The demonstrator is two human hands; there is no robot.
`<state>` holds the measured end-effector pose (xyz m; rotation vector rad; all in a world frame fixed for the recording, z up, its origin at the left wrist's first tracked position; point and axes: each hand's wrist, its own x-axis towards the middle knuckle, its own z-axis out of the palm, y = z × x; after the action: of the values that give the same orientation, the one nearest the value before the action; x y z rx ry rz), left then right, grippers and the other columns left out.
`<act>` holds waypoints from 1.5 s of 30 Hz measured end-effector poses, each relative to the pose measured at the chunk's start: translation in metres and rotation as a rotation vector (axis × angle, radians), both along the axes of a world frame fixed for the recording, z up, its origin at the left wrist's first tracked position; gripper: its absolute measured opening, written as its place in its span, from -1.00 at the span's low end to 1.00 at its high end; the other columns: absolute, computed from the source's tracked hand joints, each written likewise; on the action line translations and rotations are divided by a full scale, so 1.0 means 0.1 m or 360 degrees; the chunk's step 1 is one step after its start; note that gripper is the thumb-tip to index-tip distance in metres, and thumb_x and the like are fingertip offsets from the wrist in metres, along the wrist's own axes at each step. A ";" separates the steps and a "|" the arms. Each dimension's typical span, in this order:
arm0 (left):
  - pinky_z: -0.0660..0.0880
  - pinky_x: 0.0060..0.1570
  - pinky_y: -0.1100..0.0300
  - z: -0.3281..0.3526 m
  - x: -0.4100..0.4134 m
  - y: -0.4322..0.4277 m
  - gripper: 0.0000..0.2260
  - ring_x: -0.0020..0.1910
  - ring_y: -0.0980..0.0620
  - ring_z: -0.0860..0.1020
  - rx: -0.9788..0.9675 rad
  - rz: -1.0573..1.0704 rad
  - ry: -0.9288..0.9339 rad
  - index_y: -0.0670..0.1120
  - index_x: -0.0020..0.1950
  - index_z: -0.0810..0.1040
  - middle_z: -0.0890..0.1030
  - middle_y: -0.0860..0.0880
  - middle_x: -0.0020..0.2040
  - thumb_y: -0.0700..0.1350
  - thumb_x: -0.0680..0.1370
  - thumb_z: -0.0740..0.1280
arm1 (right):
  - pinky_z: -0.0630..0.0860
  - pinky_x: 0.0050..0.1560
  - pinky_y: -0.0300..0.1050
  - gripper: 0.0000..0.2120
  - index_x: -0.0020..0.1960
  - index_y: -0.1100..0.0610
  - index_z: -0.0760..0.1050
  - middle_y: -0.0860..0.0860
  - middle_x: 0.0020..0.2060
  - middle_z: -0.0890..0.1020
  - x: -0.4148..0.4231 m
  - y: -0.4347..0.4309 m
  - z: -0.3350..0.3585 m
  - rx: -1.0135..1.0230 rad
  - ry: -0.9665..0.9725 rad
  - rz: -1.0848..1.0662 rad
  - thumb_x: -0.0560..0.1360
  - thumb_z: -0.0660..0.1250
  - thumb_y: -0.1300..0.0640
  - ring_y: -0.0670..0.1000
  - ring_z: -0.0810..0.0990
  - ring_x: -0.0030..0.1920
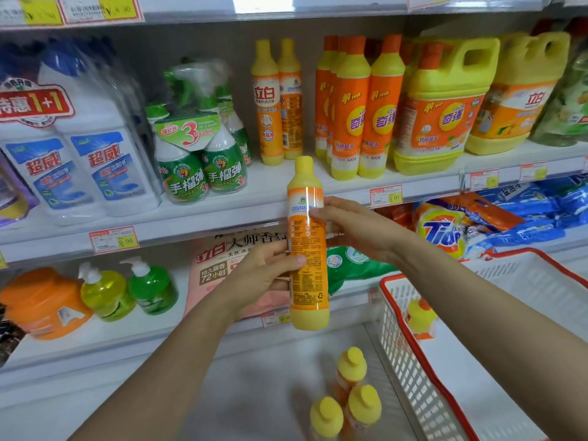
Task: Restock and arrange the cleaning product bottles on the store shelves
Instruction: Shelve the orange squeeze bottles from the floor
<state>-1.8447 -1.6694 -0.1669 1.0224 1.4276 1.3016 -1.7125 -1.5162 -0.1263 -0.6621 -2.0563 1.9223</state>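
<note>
I hold a yellow-and-orange dish soap bottle (306, 198) upright in front of the middle shelf (222, 214). My left hand (265, 272) grips its lower body, thumb across the label. My right hand (350, 227) holds the upper part from the right, fingertips on the label. Two matching bottles (276, 100) stand on the shelf behind it. Three more of the same bottles (348, 396) stand on the bottom ledge below my hands. Another small bottle (420, 318) lies in the white basket (397, 316).
Orange-capped bottles (359, 109) and big yellow jugs (445, 103) fill the shelf's right side; green spray bottles (203, 148) and white cleaner packs (79, 154) its left. Pump bottles (127, 288) and detergent bags (451, 227) sit one shelf lower. The red-rimmed basket rests at lower right.
</note>
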 end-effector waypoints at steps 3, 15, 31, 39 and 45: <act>0.58 0.11 0.02 -0.05 0.00 -0.01 -0.66 0.01 -0.03 0.67 -0.0118 -0.0087 -0.0134 -0.09 0.18 0.58 0.70 -0.08 0.04 -0.04 0.43 0.37 | 0.60 -0.07 -0.16 -0.65 0.22 0.17 0.54 0.04 -0.04 0.72 -0.02 0.01 -0.05 0.0118 -0.0002 -0.0043 0.51 0.42 0.02 -0.03 0.69 -0.04; 0.63 0.03 0.05 -0.23 -0.13 0.03 -0.60 0.09 -0.08 0.66 -0.0037 0.0134 0.0104 -0.09 0.31 0.53 0.65 -0.11 0.17 -0.10 0.48 0.42 | 0.63 -0.19 -0.19 -0.53 0.11 0.31 0.49 0.12 -0.10 0.67 -0.12 0.03 -0.16 0.0184 -0.0123 -0.0165 0.51 0.39 -0.11 -0.01 0.66 -0.19; 0.64 -0.11 -0.12 -0.54 -0.19 0.13 -0.77 -0.18 0.02 0.69 0.0159 0.0457 0.0680 0.09 -0.07 0.66 0.69 0.07 -0.17 0.12 0.33 0.48 | 0.57 -0.05 0.05 -0.55 0.03 0.19 0.46 0.13 -0.10 0.63 0.01 -0.11 -1.14 0.0817 -0.0138 -0.0052 0.30 0.63 0.13 0.12 0.61 -0.11; 0.57 -0.06 0.10 -1.32 0.15 -0.13 -0.58 -0.13 0.08 0.62 -0.0145 0.0221 0.1070 0.01 -0.01 0.58 0.56 0.11 -0.09 0.23 0.27 0.28 | 0.49 0.10 -0.12 -0.43 0.34 0.16 0.38 0.06 0.15 0.51 0.36 -0.10 -1.50 0.0853 -0.0986 0.0583 0.43 0.54 0.09 0.09 0.58 0.12; 0.60 -0.05 0.15 -1.77 0.29 -0.32 -0.76 -0.09 0.22 0.59 -0.0220 0.0019 0.0983 0.13 -0.07 0.52 0.51 0.20 -0.04 0.16 0.32 0.34 | 0.49 0.11 -0.07 -0.62 0.20 0.10 0.58 0.07 0.16 0.62 0.59 -0.17 -1.79 0.1158 -0.1195 0.0696 0.41 0.52 0.09 0.11 0.57 0.17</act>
<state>-1.8160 -1.7014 -0.3441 1.3918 1.9493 0.9081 -1.6536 -1.5335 -0.3050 -0.8603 -3.3169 0.9380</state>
